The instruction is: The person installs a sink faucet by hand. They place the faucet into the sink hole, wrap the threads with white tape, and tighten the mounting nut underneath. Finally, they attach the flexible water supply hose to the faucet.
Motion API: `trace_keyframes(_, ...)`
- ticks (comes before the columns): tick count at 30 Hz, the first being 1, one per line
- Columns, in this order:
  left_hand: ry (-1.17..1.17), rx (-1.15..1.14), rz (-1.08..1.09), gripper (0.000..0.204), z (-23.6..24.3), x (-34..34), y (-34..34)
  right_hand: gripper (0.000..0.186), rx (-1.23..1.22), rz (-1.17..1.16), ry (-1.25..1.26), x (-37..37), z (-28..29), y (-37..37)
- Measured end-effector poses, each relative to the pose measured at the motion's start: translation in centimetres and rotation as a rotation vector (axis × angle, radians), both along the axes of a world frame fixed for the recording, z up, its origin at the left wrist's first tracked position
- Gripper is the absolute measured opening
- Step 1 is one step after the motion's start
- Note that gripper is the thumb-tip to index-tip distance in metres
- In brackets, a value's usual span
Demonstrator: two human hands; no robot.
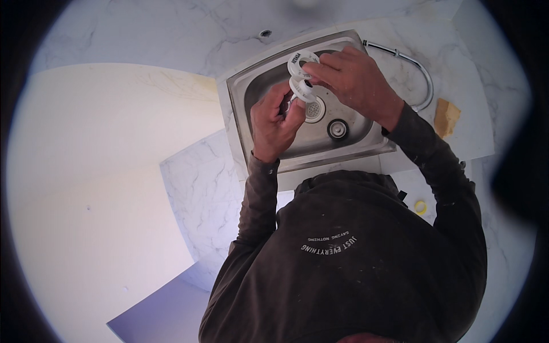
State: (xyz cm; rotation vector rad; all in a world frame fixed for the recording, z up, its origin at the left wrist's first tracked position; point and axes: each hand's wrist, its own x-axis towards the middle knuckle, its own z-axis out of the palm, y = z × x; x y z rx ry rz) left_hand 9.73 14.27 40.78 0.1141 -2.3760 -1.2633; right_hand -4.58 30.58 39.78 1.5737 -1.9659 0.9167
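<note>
Above a stainless steel sink [237, 94], both of my hands are raised and close together. The fingers of my right hand [357, 80] pinch a flat white ring [295, 62] with dark print, which looks like part of a thread seal tape spool. Just below it, my left hand [273, 123] is closed on a white round spool-like piece [298, 91]. The two white pieces overlap in view; whether they are joined I cannot tell. Something small and pale shows between the left fingers, mostly hidden. Beneath the hands, a drain strainer [314, 110] sits in the basin.
A black-rimmed drain plug [338, 130] lies in the basin. To the right, a curved chrome pipe [424, 71] rests by the sink on the marbled counter, near a torn tan piece [446, 118]. A yellow ring [420, 207] lies lower right. A small hole [265, 34] shows beyond the sink.
</note>
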Motion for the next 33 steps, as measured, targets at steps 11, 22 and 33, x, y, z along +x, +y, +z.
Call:
trace_keyframes(11, 0.218, 0.359, -0.010, 0.028, -0.4, -1.0, 0.5, 0.027, -0.027, -0.060, -0.115, 1.9, 1.2, 0.6)
trace_keyframes(22, 0.114, -0.673, 0.123, 0.046, 0.6, -2.1, 0.0, 0.024, 0.054, -0.020, -0.411, 1.6, 1.8, 1.5)
trace_keyframes(33, 0.296, -0.808, 0.160, 0.042, -0.1, -5.2, 5.5, 0.030, -0.067, -0.160, -0.773, 4.3, 3.6, 7.5)
